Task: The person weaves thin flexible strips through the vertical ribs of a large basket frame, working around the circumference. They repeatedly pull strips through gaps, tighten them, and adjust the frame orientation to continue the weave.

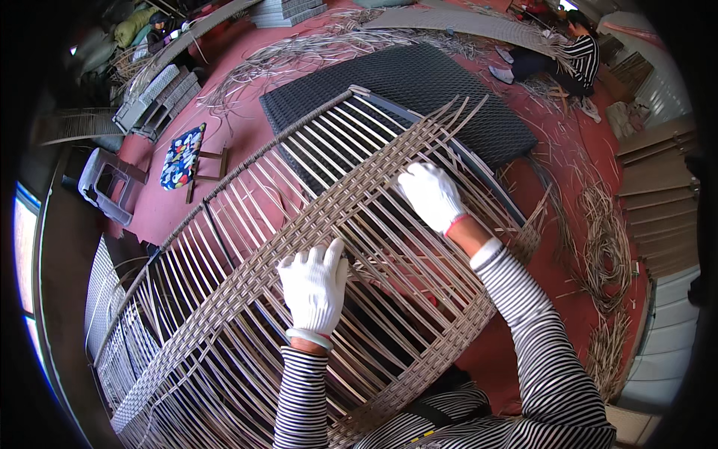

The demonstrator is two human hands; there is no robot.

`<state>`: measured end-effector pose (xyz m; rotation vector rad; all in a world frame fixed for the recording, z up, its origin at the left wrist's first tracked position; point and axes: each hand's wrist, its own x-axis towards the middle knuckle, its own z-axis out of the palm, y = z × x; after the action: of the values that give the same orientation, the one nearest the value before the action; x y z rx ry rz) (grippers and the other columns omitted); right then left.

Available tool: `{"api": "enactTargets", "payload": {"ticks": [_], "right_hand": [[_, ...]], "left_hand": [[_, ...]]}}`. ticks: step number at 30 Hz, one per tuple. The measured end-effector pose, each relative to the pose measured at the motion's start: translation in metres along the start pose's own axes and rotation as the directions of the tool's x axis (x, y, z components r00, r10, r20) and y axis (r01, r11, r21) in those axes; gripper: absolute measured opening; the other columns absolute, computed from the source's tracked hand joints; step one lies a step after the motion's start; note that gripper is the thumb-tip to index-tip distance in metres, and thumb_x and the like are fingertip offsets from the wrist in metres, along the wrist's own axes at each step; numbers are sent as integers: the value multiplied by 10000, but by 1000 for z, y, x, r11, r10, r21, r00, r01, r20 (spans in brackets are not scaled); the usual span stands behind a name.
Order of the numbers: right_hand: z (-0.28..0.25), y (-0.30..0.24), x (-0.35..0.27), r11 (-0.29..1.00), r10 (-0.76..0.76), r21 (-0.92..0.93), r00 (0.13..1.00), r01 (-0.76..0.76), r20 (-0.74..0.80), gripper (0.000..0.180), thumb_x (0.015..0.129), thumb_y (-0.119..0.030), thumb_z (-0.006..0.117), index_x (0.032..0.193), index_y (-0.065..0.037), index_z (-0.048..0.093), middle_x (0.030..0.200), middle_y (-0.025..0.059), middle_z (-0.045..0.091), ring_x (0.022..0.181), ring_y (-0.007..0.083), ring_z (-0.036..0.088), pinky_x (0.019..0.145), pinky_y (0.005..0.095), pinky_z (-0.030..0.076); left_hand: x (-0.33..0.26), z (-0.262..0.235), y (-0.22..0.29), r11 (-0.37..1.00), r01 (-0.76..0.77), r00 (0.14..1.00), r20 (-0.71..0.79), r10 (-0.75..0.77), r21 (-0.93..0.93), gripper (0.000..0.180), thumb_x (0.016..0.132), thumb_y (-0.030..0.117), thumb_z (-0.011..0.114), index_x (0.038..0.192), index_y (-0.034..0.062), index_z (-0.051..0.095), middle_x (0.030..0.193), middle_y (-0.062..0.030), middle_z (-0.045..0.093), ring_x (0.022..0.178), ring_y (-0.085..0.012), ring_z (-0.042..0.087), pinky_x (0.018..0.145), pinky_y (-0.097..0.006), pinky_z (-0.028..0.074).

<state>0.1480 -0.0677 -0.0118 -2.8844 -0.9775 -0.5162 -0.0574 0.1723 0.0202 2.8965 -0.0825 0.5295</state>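
A large wicker panel lies before me, with pale brown rattan strips [247,182] stretched across a frame. A tightly woven band [247,278] crosses it diagonally, and loose strip ends stick out at its far right end. My left hand [313,292], in a white knitted glove, rests on the band's near edge with its fingers stretched and slightly apart. Farther right, my right hand [431,196], gloved too, is closed with bent fingers at the band's edge on the strips; its fingertips are partly hidden. A second woven band [441,348] runs along the near side.
A dark woven panel [389,75] lies beyond on the red floor [224,97]. Left are a patterned stool [182,157] and a grey plastic stool [112,183]. Strip bundles [604,239] lie at right. A seated person [580,60] works at far right, another [158,34] at far left.
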Motion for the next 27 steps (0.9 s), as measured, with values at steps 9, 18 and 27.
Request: {"api": "enactTargets", "payload": {"ticks": [9,18,27], "right_hand": [[-66,20,-11,974,-212,87,977,210,19,176,1061,-188,605,1065,-133,772,958,120,753,922,260,753,768,423,607],[7,-49,-3,961,-228,-171,973,218,-42,325,1072,-362,618,1360,-240,707,1342,32,699,1128,224,687,910,428,579],[-37,30,-7,973,-117,-233,885,10,-450,273,1055,-321,655,853,-215,805,770,-22,717,705,166,688,632,373,542]], "left_hand": [[-12,-6,9,999,13,981,-194,-7,31,357,966,230,743,1318,174,710,1242,-64,723,1099,-278,670,1052,-479,468],[33,9,28,998,-37,999,-9,37,50,445,996,346,742,1402,171,688,1079,-123,683,1027,-318,643,917,-479,493],[19,20,18,999,-10,996,-90,7,-37,492,918,277,810,1393,199,710,1044,-124,676,1000,-324,649,891,-482,509]]}}
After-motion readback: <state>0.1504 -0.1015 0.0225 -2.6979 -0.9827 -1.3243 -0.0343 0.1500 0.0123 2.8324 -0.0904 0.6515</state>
